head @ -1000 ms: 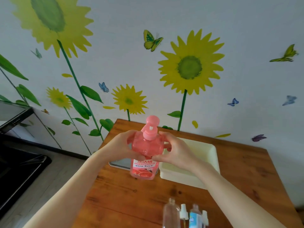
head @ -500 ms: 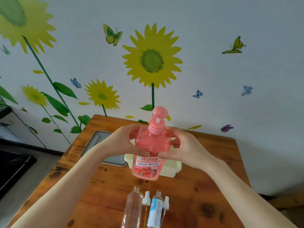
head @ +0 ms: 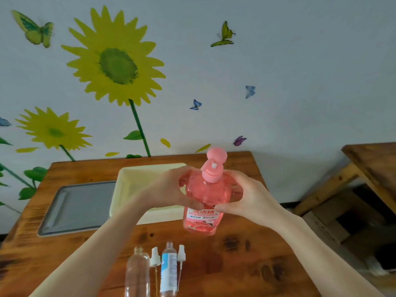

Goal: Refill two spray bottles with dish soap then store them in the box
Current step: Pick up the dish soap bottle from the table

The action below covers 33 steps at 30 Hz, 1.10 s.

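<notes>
Sunflowers and butterflies are painted across the pale wall (head: pixel 278 61) behind a wooden table (head: pixel 235 264). On the table lie a grey tray (head: pixel 79 206) and, just beside it on the right, a cream box (head: pixel 137 179). The left hand (head: pixel 171 189) and right hand (head: pixel 250 198) both clasp the pink dish soap bottle (head: pixel 203 221), upright in front of the box. By the near edge lie two uncapped spray bottles (head: pixel 137 273), each with a white spray head (head: pixel 155 257) beside it.

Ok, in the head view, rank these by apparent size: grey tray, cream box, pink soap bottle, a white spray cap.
Largest: grey tray and cream box, too alike to rank; the left hand hides part of the box.
Next: pink soap bottle.
Smallest: white spray cap.
</notes>
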Available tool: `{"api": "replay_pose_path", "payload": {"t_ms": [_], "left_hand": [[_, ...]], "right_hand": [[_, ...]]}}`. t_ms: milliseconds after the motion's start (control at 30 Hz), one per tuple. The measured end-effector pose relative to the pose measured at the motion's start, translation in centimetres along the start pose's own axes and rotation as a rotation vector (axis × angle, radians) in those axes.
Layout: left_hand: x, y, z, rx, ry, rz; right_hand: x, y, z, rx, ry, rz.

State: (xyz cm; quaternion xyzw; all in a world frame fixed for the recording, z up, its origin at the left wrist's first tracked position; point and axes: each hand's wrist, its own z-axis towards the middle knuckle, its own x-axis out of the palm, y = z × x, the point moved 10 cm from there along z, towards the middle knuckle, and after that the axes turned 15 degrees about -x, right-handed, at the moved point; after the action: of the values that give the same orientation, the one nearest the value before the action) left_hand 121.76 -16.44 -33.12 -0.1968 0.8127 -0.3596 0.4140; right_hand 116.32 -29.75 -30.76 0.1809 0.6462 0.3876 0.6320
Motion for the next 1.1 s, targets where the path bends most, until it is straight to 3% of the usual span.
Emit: {"api": "replay_pose_path", "payload": {"t_ms": [400,1100], "left_hand": [[8.4,0.8,5.3,0.044,0.239,0.21],[9.4,4.2,7.2,0.017,0.259,0.278]], "right_hand": [[1.5,-5.9,-4.5,0.19,-0.161,-0.04],[5.1,-8.3,-4.2,0.275,-0.177,-0.082]]}}
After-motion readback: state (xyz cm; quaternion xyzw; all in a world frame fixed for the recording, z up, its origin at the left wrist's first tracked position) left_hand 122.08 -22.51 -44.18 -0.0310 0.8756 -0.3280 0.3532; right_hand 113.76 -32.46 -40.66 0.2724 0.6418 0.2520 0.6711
